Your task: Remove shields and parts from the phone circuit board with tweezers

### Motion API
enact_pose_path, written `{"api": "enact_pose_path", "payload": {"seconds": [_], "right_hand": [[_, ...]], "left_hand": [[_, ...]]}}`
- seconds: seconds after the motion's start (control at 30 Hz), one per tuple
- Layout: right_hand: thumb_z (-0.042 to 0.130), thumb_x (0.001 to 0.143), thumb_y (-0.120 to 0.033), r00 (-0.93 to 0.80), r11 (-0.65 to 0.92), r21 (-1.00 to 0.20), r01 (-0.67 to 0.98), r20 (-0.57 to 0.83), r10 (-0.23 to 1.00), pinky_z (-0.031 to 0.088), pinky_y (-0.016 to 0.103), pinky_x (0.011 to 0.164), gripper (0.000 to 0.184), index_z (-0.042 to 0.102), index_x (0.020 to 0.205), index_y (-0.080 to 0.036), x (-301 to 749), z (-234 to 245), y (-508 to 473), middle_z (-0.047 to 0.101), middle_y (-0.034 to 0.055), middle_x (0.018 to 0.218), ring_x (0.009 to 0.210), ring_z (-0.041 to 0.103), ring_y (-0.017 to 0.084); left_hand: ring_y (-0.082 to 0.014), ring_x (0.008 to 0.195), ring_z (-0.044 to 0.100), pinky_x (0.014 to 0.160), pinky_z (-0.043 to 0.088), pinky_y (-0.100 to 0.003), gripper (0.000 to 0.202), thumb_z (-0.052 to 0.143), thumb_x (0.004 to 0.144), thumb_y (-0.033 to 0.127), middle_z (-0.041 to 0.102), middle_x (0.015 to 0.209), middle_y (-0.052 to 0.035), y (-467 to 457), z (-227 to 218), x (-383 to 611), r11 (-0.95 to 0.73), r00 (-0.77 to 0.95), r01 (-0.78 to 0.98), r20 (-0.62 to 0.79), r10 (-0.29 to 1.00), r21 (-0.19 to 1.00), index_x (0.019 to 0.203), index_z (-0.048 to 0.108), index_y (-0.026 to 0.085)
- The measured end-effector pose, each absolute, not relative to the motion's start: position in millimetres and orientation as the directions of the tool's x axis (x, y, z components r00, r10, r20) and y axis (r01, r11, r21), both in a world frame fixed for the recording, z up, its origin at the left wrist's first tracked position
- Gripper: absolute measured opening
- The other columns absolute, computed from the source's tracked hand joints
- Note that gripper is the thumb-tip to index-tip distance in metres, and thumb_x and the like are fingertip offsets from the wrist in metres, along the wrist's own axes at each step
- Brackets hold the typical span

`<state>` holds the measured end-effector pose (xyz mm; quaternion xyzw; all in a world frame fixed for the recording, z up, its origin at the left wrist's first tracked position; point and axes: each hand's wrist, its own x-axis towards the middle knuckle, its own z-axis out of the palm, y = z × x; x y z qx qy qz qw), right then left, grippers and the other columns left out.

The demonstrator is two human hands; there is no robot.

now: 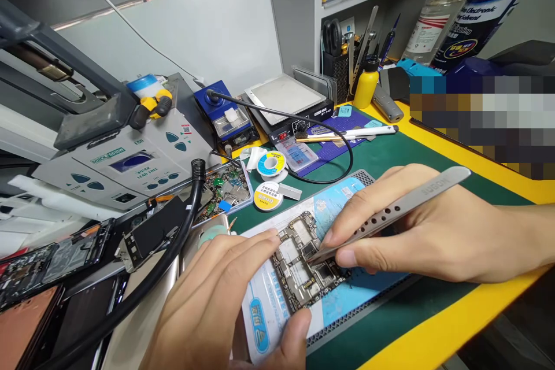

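Observation:
A phone circuit board (299, 286) lies on a blue and white work pad (260, 300) in front of me. My left hand (217, 295) steadies it, with fingertips at its upper left edge and the thumb by its lower edge. Pinched between thumb and fingers of my right hand (416, 225) is a pair of metal tweezers (403, 208) with a row of holes. The tips point down at the middle of the board, by a dark chip. Whether they grip anything is too small to tell.
A soldering station (130, 162) stands at the left, its black hose (191, 231) curving past my left hand. Behind the pad are solder reels (271, 163), a tray of boards (225, 188) and a heating plate (288, 98). A yellow bottle (366, 84) stands further back.

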<state>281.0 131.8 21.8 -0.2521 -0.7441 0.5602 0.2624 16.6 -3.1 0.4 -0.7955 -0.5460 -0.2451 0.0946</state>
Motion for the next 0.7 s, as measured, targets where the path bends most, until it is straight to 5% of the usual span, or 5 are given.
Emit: {"api": "enact_pose_path", "payload": {"seconds": [0.27,0.5,0.7], "right_hand": [[0.098,0.084,-0.023,-0.697,0.18,-0.984,0.004,0.126,0.706,0.061,0.016,0.05,0.007,0.099,0.091,-0.022,277.3,16.1,128.9,0.089,0.0037,0.074,0.057,0.08,0.016],[0.094,0.091,-0.026,-0.749,0.26,-0.964,0.059,0.13,0.65,0.071,0.019,0.063,0.009,0.099,0.097,-0.021,282.6,18.5,129.8,0.094,0.0068,0.089,0.074,0.09,0.023],[0.094,0.095,-0.032,-0.773,0.308,-0.947,0.086,0.132,0.621,0.072,0.023,0.06,0.015,0.099,0.103,-0.02,281.3,19.0,131.8,0.094,0.0092,0.092,0.078,0.092,0.027]], "left_hand": [[-0.0196,0.121,0.077,0.115,0.06,-0.031,0.048,0.073,0.101,0.034,0.084,0.129,-0.0077,2.4,1.4,8.1,-0.483,0.402,0.874,0.488,0.775,0.047,0.145,0.062,0.018],[-0.0206,0.131,0.076,0.124,0.052,-0.034,0.052,0.075,0.1,0.033,0.085,0.135,-0.0042,1.3,0.9,6.7,-0.499,0.44,0.866,0.456,0.774,0.011,0.148,0.062,0.019],[-0.0212,0.128,0.075,0.119,0.056,-0.036,0.048,0.076,0.101,0.033,0.083,0.133,-0.0076,1.0,0.1,13.7,-0.502,0.403,0.859,0.474,0.782,0.097,0.145,0.062,0.019]]}}
